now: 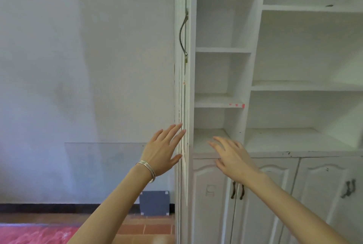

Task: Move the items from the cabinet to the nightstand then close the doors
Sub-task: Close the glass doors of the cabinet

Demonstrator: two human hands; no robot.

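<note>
Left hand (pixel 163 151): fingers straight, tips on the edge of the open door (pixel 182 90), gripping nothing.
Right hand (pixel 233 157): fingers spread, empty, hovering before the lowest shelf (pixel 208 141).
Risk: swinging the door shut could pinch the right fingers at the frame; a flat push may slip off the thin edge.
Shelves: look bare; faint object at top, unclear.
Lower doors (pixel 214 194): closed, contents hidden.
Items, nightstand: not in view.

The cabinet (pixel 257 28) is white all over, with pink-red marks (pixel 236 105) dotting one shelf edge. The wall (pixel 78 67) is pale grey-blue above black skirting (pixel 59 207). The floor (pixel 149 230) is terracotta tile. Silver bangles (pixel 148 170) ring a wrist.
</note>
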